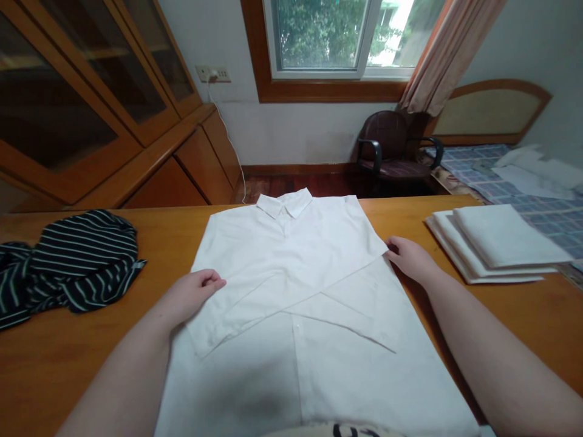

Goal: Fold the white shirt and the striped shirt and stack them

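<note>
A white collared shirt (pixel 273 255) lies front side up, its collar at the far end. Both sleeves are folded inward and cross over the middle of the front. My left hand (pixel 198 291) rests at the shirt's left side with curled fingers closed on the cloth. On the opposite side, my right hand (pixel 407 255) pinches the shirt's edge at the fold of the right sleeve. The near end of the shirt runs down to my body, where a bit of printed clothing hides part of it.
The shirt is on a wooden table (pixel 173 233). Black-and-white striped cloth (pixel 86 261) lies crumpled at the left. Folded white garments (pixel 505 237) are stacked at the right. Beyond are an armchair (pixel 387 142), a bed (pixel 492 164) and a glass-door cabinet (pixel 150 145).
</note>
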